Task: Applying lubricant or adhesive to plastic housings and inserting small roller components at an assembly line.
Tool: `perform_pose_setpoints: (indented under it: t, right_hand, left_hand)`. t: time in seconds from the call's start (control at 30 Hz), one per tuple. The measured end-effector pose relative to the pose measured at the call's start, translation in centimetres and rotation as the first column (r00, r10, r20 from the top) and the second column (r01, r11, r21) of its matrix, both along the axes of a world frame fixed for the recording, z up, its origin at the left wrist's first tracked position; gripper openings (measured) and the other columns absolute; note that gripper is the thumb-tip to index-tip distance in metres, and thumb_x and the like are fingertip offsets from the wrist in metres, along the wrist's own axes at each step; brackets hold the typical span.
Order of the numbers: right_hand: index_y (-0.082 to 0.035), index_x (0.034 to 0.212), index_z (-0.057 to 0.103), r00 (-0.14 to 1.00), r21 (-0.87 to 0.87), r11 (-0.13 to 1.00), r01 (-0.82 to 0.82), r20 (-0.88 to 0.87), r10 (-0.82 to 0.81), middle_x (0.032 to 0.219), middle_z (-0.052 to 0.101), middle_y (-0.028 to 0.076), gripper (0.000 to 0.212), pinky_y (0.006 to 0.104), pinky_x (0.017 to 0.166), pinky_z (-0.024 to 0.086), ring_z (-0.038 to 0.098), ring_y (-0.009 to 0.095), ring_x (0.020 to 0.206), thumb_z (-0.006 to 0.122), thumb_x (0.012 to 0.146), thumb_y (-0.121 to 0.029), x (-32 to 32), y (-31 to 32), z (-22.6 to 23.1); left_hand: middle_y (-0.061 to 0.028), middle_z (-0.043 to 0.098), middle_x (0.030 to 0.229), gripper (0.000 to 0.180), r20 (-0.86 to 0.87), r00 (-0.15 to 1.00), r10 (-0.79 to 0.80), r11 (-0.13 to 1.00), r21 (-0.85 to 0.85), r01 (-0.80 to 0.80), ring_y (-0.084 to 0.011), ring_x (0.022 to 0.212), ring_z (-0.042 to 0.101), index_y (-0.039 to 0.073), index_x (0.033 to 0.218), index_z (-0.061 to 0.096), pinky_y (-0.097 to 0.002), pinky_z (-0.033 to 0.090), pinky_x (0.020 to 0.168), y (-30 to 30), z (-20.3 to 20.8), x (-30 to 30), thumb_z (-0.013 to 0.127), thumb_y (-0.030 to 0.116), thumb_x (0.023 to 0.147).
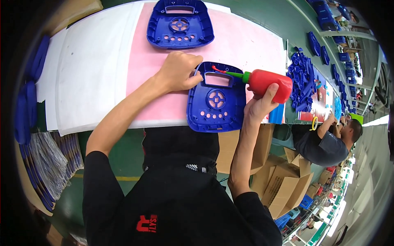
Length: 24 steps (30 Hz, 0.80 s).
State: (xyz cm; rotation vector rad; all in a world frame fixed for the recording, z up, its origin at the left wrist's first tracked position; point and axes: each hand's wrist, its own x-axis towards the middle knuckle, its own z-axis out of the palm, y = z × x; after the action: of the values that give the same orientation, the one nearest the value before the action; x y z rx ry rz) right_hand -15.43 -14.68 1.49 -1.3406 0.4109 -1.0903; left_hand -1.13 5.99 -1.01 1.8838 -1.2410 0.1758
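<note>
A blue plastic housing (234,108) with a handle slot, a round grille and a row of small holes sits at the table's near edge, partly overhanging it. My left hand (180,71) is closed on its upper left rim. In my right hand (262,102) is a red squeeze bottle (269,85) with a green nozzle, lying nearly level. Its tip reaches over the strip above the handle slot, where a streak of red glue-like stuff (217,69) shows. Farther back lies a second, similar blue housing (158,33), which neither hand touches.
A pink and white sheet (94,69) covers the table. To the right is a heap of blue plastic strips (301,80); beyond it sits another person (328,145). Open cardboard boxes (287,186) stand below the table. Blue parts (26,110) are stacked at far left.
</note>
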Motion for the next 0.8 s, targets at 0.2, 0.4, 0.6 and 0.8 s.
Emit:
perform_pose_setpoints:
  t: [0.2, 0.4, 0.6, 0.8]
  right_hand:
    - [0.0, 0.119, 0.051, 0.99, -0.061, 0.992, 0.109, 0.101, -0.103, 0.11, 0.061, 0.012, 0.048, 0.0362, 0.082, 0.056, 0.063, 0.022, 0.097, 0.072, 0.087, -0.03, -0.4, 1.0, -0.1]
    - [0.0, 0.115, 0.054, 0.993, -0.081, 0.993, 0.091, 0.084, -0.084, 0.107, 0.063, 0.01, 0.047, 0.0358, 0.085, 0.054, 0.063, 0.022, 0.096, 0.074, 0.086, -0.03, 0.0, 1.7, 0.5]
    - [0.0, 0.113, 0.057, 0.984, -0.17, 0.971, 0.169, 0.078, -0.158, 0.105, 0.064, 0.009, 0.045, 0.033, 0.083, 0.052, 0.062, 0.019, 0.095, 0.077, 0.085, -0.028, 0.0, 1.9, 0.7]
    - [-0.001, 0.112, 0.056, 0.995, 0.051, 0.997, 0.06, -0.079, -0.056, 0.102, 0.064, 0.009, 0.037, 0.0354, 0.075, 0.054, 0.064, 0.018, 0.089, 0.072, 0.089, -0.026, 0.8, 0.7, 0.0]
  left_hand:
    - [-0.0169, 0.054, 0.058, 0.023, 0.015, 1.0, 0.011, 0.999, 0.049, -0.012, -0.0377, 0.054, 0.056, 0.002, 0.065, 0.05, -0.0458, 0.043, 0.053, 0.1, 0.1, 0.0, 0.061, 0.021, 0.063]
    - [-0.0167, 0.054, 0.057, 0.022, 0.008, 1.0, 0.012, 0.999, 0.046, -0.012, -0.0374, 0.054, 0.056, 0.002, 0.065, 0.05, -0.0458, 0.043, 0.053, 0.1, 0.1, 0.0, 0.061, 0.02, 0.063]
    - [-0.0158, 0.049, 0.057, 0.021, -0.008, 1.0, 0.009, 0.999, 0.046, -0.008, -0.037, 0.055, 0.051, 0.002, 0.066, 0.045, -0.046, 0.039, 0.055, 0.0, 0.2, 0.0, 0.06, 0.017, 0.066]
    - [-0.0191, 0.054, 0.062, 0.02, -0.002, 1.0, 0.001, 0.998, 0.061, -0.001, -0.0392, 0.06, 0.056, 0.002, 0.066, 0.049, -0.047, 0.043, 0.057, -0.4, 0.7, 0.2, 0.059, 0.019, 0.065]
